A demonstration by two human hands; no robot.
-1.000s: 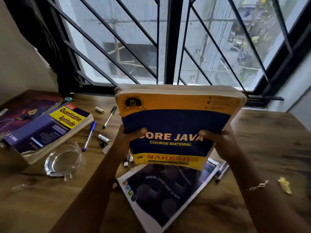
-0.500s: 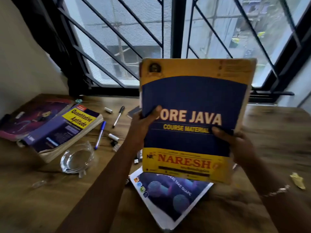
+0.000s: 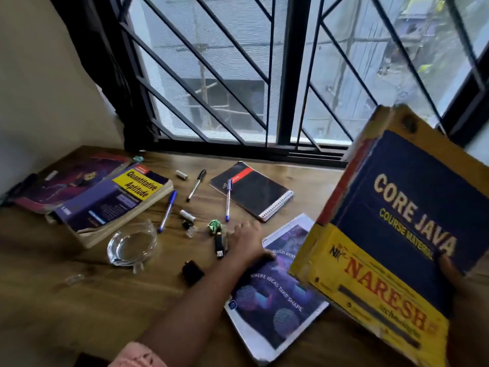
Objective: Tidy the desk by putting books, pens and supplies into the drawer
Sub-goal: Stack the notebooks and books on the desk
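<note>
Gripping the thick Core Java book (image 3: 402, 223) by its lower right corner, the right hand (image 3: 449, 271) holds it tilted above the desk (image 3: 79, 300), while the left hand (image 3: 247, 243) lies palm down, fingers loosely spread, on the upper left corner of a glossy notebook (image 3: 275, 295). Just beyond the left hand's fingertips lie a black spiral notebook (image 3: 252, 190) with a blue pen (image 3: 228, 200) across it, and farther to that hand's left a glass ashtray (image 3: 131, 246) and the Quantitative Aptitude book (image 3: 116, 200).

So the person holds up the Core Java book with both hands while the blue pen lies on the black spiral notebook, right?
Not quite. The head view shows only the right hand holding the Core Java book; the left hand reaches down over the desk. The blue pen does lie on the black spiral notebook.
</note>
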